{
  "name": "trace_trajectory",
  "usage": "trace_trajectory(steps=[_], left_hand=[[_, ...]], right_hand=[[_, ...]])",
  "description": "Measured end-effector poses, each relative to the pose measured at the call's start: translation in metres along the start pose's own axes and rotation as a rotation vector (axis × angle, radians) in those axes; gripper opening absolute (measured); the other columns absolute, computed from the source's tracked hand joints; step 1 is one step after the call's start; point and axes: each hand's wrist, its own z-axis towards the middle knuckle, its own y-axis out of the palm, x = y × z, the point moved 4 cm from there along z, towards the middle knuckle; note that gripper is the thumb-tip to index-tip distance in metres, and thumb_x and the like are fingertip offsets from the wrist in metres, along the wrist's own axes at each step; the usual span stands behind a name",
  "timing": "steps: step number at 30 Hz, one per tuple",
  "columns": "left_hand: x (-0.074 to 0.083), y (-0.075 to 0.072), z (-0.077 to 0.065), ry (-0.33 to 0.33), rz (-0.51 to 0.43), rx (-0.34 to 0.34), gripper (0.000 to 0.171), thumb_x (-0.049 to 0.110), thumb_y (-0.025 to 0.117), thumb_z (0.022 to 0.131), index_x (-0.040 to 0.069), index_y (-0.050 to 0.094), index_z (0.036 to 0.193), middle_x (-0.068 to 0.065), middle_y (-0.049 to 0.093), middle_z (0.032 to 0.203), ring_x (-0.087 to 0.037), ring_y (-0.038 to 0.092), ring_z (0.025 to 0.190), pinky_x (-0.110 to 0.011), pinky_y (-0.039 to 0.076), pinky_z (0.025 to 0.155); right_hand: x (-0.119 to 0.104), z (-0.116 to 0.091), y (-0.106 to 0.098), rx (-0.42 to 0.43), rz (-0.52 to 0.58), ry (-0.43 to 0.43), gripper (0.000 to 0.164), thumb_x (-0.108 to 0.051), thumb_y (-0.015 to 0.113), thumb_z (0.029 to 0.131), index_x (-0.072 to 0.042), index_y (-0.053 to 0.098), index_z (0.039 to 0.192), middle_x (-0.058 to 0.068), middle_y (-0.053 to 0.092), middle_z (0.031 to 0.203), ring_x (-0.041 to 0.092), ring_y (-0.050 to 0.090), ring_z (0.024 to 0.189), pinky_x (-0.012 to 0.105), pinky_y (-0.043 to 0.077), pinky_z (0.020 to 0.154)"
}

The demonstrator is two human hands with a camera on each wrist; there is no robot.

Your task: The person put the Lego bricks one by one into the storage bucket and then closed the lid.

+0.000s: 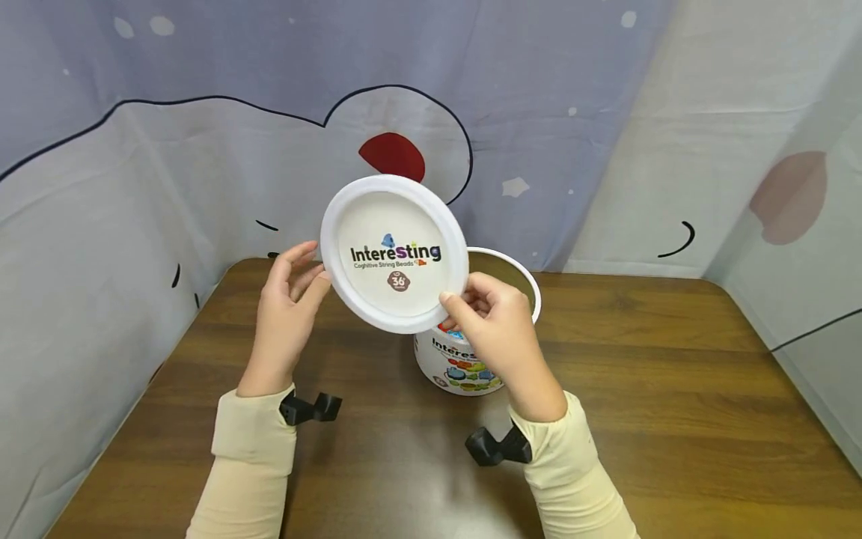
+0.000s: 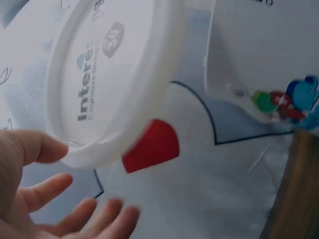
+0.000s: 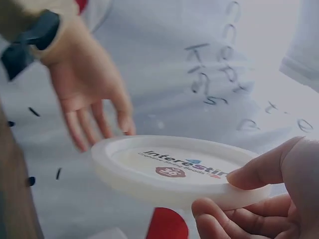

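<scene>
A round white lid point(image 1: 390, 209) printed "Interesting Cognitive String Beads" is held up, tilted, with its printed face toward me. My right hand point(image 1: 505, 333) pinches its lower right edge, thumb on the printed side and fingers behind, as the right wrist view also shows. At the left edge is my left hand point(image 1: 283, 314), fingers spread and relaxed; in the left wrist view its thumb point(image 2: 45, 149) is at the rim of the lid, touching or nearly so. Behind the lid stands a white printed tub point(image 1: 465, 370), its mouth uncovered and partly hidden by lid and right hand.
The tub stands on a brown wooden table point(image 1: 640, 389). A printed cloth backdrop point(image 1: 559, 112) hangs behind and at both sides. Each wrist carries a black mount point(image 1: 310, 409). Colourful pictures point(image 2: 294, 97) on the tub show in the left wrist view.
</scene>
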Motion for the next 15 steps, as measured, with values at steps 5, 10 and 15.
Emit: trace_trajectory(steps=[5,10,15], left_hand=[[-0.005,0.018,-0.001,-0.044,-0.166,-0.118,0.05,0.006,0.059,0.101,0.002,0.041,0.148,-0.017,0.055,0.133,-0.015,0.069,0.098,-0.034,0.06,0.084],[-0.007,0.032,-0.005,-0.073,-0.26,-0.168,0.049,0.001,0.061,0.1,0.001,0.043,0.146,-0.015,0.059,0.126,-0.016,0.071,0.096,-0.036,0.061,0.082],[-0.01,0.045,-0.01,-0.088,-0.326,-0.188,0.051,-0.003,0.062,0.098,0.001,0.044,0.146,-0.014,0.061,0.124,-0.016,0.071,0.097,-0.035,0.06,0.086]], right_hand=[[0.002,0.006,-0.018,0.007,0.101,0.061,0.012,0.0,0.066,0.093,0.011,0.068,0.09,0.014,0.067,0.068,0.014,0.066,0.057,0.027,0.058,0.058],[0.005,0.01,-0.034,0.032,0.133,0.109,0.014,0.001,0.064,0.095,0.015,0.066,0.091,0.008,0.066,0.064,0.013,0.065,0.054,0.027,0.057,0.055],[0.013,0.013,-0.048,0.051,0.062,0.175,0.018,-0.003,0.064,0.096,0.014,0.065,0.1,0.003,0.067,0.066,0.01,0.065,0.055,0.026,0.058,0.055]])
